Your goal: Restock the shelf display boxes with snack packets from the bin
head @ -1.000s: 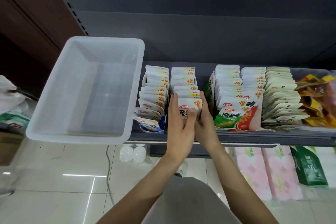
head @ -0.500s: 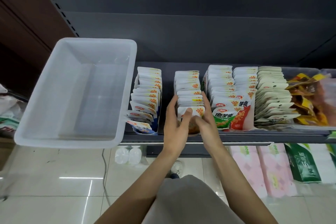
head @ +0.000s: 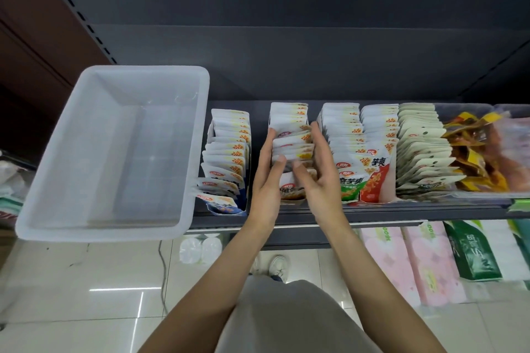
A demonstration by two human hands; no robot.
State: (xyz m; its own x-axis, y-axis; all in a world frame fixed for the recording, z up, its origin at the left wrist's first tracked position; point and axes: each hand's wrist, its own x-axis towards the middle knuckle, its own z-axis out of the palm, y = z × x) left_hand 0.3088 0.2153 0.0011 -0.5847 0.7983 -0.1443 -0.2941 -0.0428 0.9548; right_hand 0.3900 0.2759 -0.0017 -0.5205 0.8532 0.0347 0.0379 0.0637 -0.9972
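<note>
even overhead light, floor (head: 86,289) glare, soft blur, bowed edges.

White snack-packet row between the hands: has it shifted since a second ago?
Yes. The white snack-packet row slid right, opening a gap from the blue-fronted row and closing on the green-fronted row.

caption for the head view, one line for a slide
Both hands, left hand and right hand, squeeze a row of snack packets beside the empty bin.
</note>
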